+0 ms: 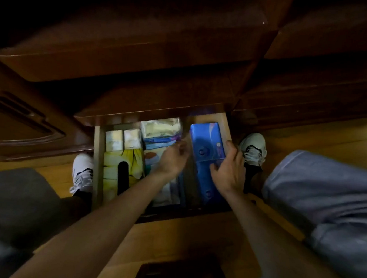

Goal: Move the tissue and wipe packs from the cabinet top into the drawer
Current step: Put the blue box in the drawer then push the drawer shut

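- Looking down into an open drawer (98, 153), dim and already crowded with packs.
- Gripping a blue tissue pack (206, 145) at the drawer's right side, right hand (227, 173) curled round its near end.
- Reaching among the middle packs (160, 134), left hand (174, 158) blurred; grip impossible to tell.
- Risking a jam: blue pack catching on its neighbours or the drawer wall.

We see cabinet (141, 53): dark wood, polished, faint sheen. Drawer (98, 153) walls: pale bare wood, matt. Blue pack (204, 140): glossy plastic film, smooth. Yellow packs (121, 155): printed plastic wrap, slight shine. Floor (311, 132): smooth wood boards, low gloss. Shoes (254, 147): white, matt. We note trousers (328, 191): matt cloth, creased.
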`<state>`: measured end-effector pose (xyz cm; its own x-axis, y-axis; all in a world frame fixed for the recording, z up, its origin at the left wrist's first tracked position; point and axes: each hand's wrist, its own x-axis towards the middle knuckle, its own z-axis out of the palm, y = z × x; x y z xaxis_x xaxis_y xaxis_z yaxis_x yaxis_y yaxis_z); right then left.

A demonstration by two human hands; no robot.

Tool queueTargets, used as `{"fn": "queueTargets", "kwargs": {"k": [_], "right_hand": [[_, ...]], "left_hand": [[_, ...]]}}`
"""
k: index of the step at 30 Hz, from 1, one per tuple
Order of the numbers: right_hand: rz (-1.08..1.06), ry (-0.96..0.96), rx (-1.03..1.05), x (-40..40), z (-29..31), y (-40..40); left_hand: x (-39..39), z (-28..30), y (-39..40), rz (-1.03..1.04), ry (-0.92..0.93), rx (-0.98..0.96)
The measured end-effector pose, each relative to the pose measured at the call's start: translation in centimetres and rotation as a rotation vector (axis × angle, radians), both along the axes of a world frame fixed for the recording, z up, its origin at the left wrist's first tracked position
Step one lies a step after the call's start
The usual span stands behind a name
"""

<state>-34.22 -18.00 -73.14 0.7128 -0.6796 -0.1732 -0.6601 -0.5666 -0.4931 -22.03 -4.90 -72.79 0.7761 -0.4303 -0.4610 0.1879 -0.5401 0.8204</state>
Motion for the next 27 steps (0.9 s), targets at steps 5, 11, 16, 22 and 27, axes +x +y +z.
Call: {"fn": "queueTargets", "kwargs": {"k": [5,11,16,22,27], "right_hand": [[0.252,0.115,-0.265,-0.7,1.6,2.3],[0.727,0.382,0.137,-2.7,3.9,5.7],[0.962,0.656,-0.147,-4.1,5.4,5.7],[0.99,0.613,-0.327,-4.4,6.2,6.2],[0.949,0.526,-0.347,-2.3,8.3,4.5]], "left_hand": [[0.3,3.9,11.1,-0.24,-0.352,0.306],[-3.9,6.3,19.7,-0.7,-0.312,0.51],[-5.8,5.3,20.7,-0.802,-0.472,0.645],[-6.2,5.2,20.7,-0.837,-0.521,0.728],[-4.8,5.9,20.3,-0.754,-0.682,0.785]]}}
